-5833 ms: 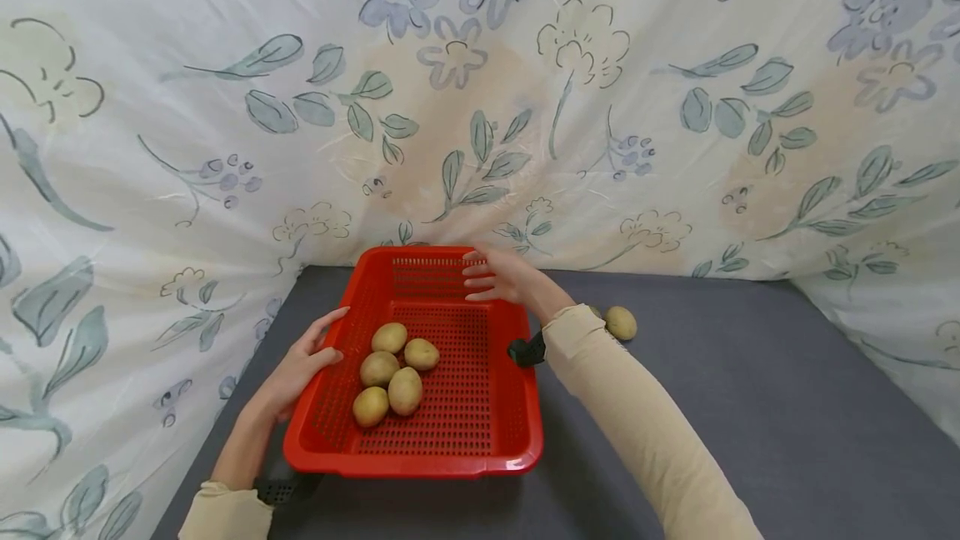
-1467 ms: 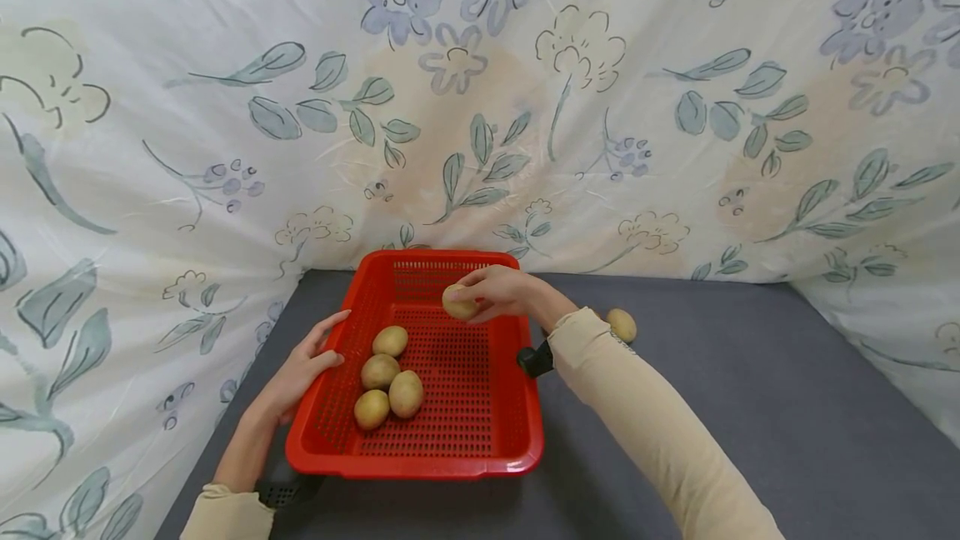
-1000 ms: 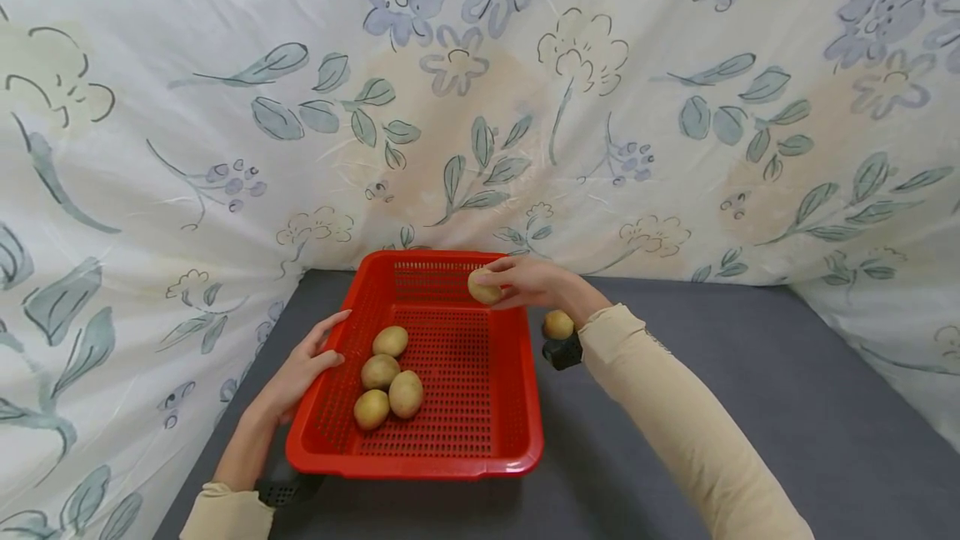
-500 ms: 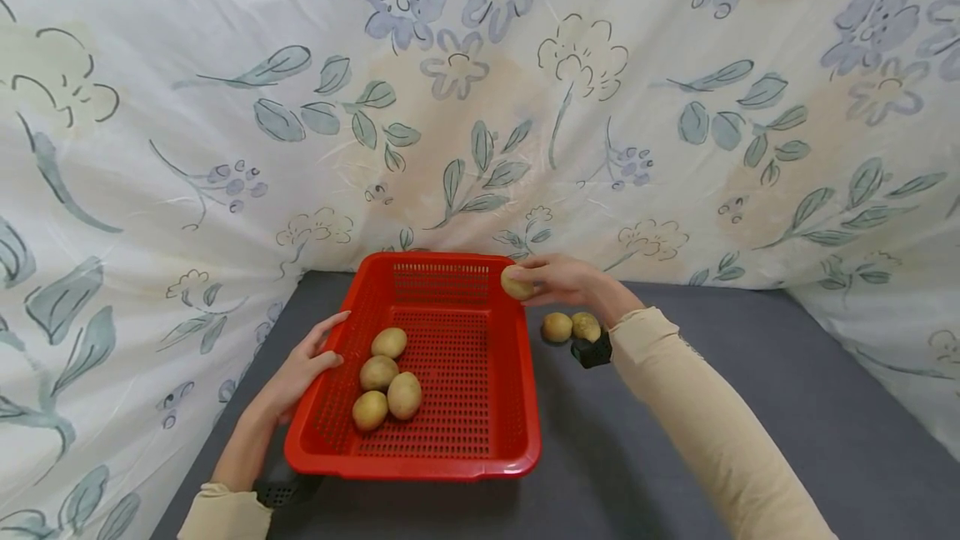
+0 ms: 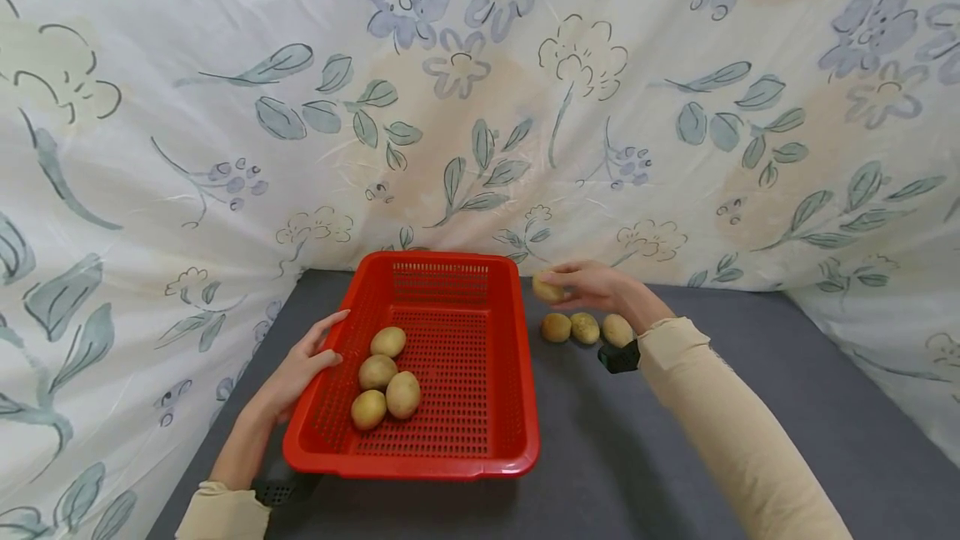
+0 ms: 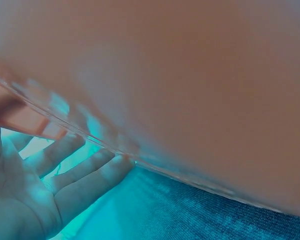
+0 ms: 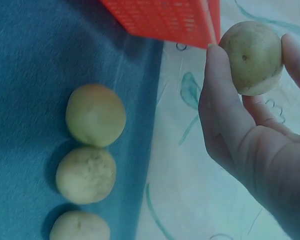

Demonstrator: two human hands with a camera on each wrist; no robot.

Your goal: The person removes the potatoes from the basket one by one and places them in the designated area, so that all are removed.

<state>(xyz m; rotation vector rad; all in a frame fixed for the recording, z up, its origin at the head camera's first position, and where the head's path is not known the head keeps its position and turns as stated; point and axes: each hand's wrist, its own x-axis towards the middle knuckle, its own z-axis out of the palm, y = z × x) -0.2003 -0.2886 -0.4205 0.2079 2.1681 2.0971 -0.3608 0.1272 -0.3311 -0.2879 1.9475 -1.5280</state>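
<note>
A red perforated basket (image 5: 457,407) sat on a dark grey tabletop (image 5: 675,457), and everything here is placed relative to it. At the basket's near left corner, a cream sleeve (image 5: 225,515) led up to the left hand (image 5: 300,365). That hand lay flat against the basket's left rim with its fingers (image 6: 85,175) straight and spread, gripping nothing. Inside the basket, toward its left side, four potatoes (image 5: 384,377) sat clustered together, touching one another.

To the right of the basket, the right arm in a cream sleeve (image 5: 735,432) stretched forward across the table, with a black band at the wrist (image 5: 618,357). Just off the basket's far right side, a row of three potatoes (image 5: 586,328) lay on the tabletop, side by side and close to one another. Beyond that row, just past the basket's far right corner, the right hand (image 5: 592,286) pinched a single held potato (image 5: 548,287) between thumb and fingertips, lifted above the table and clear of the basket. The wrist view showed the same held potato (image 7: 251,57) with the fingers curled round it.

Behind the basket hung a white floral cloth (image 5: 480,107).
</note>
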